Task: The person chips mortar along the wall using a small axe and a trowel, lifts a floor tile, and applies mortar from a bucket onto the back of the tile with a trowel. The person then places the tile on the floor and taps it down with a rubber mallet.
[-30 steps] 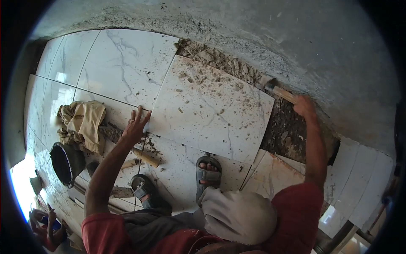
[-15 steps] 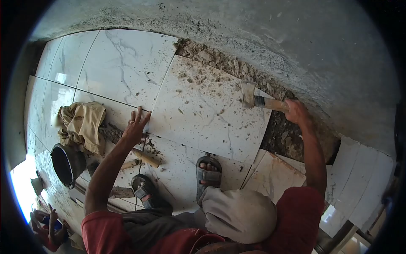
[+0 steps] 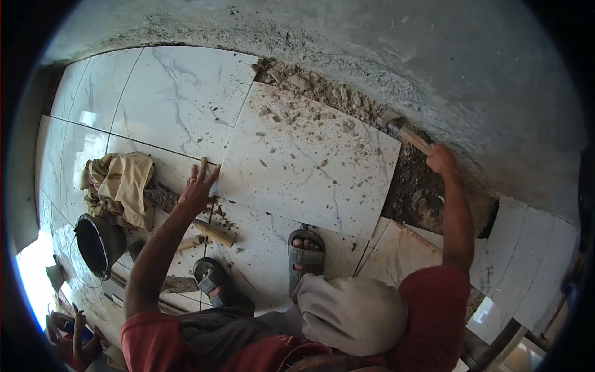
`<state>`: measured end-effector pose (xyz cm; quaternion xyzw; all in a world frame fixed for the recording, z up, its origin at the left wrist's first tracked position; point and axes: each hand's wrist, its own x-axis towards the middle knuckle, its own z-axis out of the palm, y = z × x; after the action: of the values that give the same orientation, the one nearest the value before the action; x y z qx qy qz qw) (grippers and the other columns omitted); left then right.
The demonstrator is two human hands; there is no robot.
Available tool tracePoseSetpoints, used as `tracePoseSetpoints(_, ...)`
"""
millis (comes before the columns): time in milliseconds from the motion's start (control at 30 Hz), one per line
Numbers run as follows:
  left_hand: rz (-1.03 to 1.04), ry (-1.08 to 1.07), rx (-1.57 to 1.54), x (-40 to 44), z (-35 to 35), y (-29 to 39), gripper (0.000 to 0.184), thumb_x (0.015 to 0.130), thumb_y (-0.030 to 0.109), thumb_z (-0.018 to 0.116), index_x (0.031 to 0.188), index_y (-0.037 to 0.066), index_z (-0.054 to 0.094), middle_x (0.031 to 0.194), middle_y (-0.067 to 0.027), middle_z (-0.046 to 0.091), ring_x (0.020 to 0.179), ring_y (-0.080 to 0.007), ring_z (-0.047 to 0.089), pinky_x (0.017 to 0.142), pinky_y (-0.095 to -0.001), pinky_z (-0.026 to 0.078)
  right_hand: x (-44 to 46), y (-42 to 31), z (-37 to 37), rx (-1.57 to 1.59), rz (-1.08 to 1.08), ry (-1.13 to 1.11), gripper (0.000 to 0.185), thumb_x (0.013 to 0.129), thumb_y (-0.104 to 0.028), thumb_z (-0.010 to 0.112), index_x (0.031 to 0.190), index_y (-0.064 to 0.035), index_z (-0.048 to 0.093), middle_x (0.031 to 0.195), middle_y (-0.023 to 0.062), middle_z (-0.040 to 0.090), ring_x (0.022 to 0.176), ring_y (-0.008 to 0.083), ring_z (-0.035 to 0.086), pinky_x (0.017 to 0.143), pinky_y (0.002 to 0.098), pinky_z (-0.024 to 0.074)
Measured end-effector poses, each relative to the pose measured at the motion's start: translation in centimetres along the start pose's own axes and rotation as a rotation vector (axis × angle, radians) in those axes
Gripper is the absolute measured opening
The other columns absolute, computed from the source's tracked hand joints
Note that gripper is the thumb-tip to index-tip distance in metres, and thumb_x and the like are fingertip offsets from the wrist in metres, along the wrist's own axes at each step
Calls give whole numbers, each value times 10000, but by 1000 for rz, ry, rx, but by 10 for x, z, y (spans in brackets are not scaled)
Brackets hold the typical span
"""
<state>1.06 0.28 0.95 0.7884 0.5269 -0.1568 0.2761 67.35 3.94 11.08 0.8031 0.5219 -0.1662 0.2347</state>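
My right hand (image 3: 442, 159) is wrapped round the wooden handle of a mallet (image 3: 414, 139). The mallet's head is by the wall, down at the strip of rubble (image 3: 347, 99) beyond the far right corner of a white marbled tile (image 3: 304, 161). Crumbs of mortar are scattered over that tile. With fingers spread, my left hand (image 3: 198, 189) rests at the tile's left edge, near its near-left corner. Just below this hand lies a wooden tool handle (image 3: 215, 233), beside a trowel (image 3: 164, 197) that is partly hidden by my arm.
A rough grey wall (image 3: 471, 74) borders the floor. To the left are a crumpled beige cloth (image 3: 127, 183) and a black bucket (image 3: 99, 245). Bare soil (image 3: 421, 201) shows right of the tile, and cut tiles (image 3: 527, 257) lie farther right. Another person (image 3: 77, 338) is at lower left.
My right hand has moved the mallet from above the tile's right end toward the wall, lowering its head to the rubble strip. My left hand stays in place.
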Motion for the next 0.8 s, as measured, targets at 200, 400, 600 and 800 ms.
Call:
tracePoseSetpoints(200, -14, -12, 3, -1, -5, 4, 1031, 687, -45, 717, 1490, 280, 158, 1544, -214, 1, 1355, -542, 151, 1038, -580, 348, -23, 0, 30, 8, -427, 223, 368, 749, -92, 548, 1112, -44, 589, 975, 250, 636, 954, 433, 591, 810, 488, 470)
tracePoseSetpoints(400, -25, -38, 21, -4, -2, 4, 1044, 700, -17, 732, 1493, 297, 131, 1545, -210, -16, 1360, -532, 152, 1038, -569, 359, -28, -1, 16, -5, -75, 43, 396, 747, -111, 572, 1138, -51, 591, 984, 250, 637, 947, 419, 602, 824, 494, 474)
tracePoseSetpoints(600, -16, -39, 20, -1, 0, 4, 1066, 692, 22, 761, 1494, 299, 116, 1545, -208, -21, 1363, -519, 166, 1033, -561, 372, -5, 28, 35, 5, -118, 84, 386, 733, -110, 564, 1112, -56, 611, 986, 246, 638, 953, 422, 597, 810, 496, 472)
tracePoseSetpoints(800, 0, 8, 20, 2, -5, 3, 1054, 700, 21, 754, 1495, 286, 117, 1542, -215, -11, 1354, -532, 171, 1030, -564, 372, -42, -33, 0, -2, -237, 102, 408, 732, -103, 581, 1139, -66, 596, 973, 229, 643, 942, 424, 601, 818, 503, 488)
